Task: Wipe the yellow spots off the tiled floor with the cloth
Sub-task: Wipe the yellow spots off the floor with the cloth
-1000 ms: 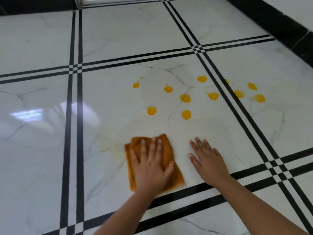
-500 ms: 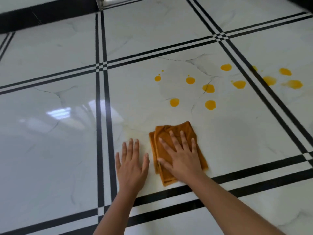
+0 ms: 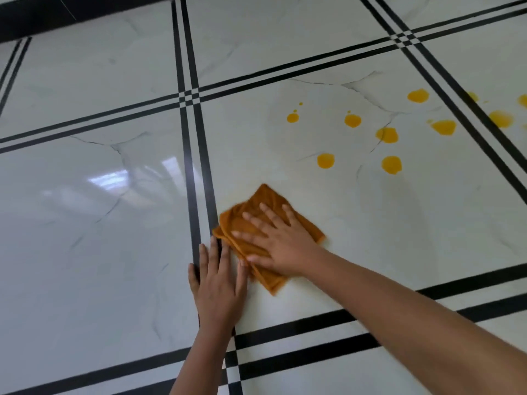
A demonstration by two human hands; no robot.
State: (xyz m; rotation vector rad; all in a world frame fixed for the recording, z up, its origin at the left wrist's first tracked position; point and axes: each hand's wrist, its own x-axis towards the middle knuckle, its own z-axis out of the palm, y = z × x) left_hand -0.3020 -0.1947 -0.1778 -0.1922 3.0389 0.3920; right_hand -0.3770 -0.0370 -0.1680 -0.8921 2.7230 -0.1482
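Observation:
An orange folded cloth [image 3: 265, 195] lies on the white marble floor tile [image 3: 370, 223], close to its left black border. My right hand [image 3: 279, 240] presses flat on the cloth with fingers spread. Just left of the cloth, my left hand [image 3: 218, 283] rests flat on the floor across the black stripes, its fingertips touching the cloth's edge. Several yellow spots sit beyond the cloth to the upper right, the nearest two [image 3: 326, 161] [image 3: 391, 165]. More spots [image 3: 501, 118] lie on the neighbouring tile at the right edge. A faint yellowish smear surrounds the cloth.
Double black stripes [image 3: 196, 155] divide the glossy tiles, crossing near my left wrist. A black skirting band [image 3: 42, 21] runs along the top left. Light glare [image 3: 108, 178] shows on the left tile.
One second ago my left hand held the cloth; my right hand took it over and has slid it left toward the black stripes. The left hand moved to the floor beside it.

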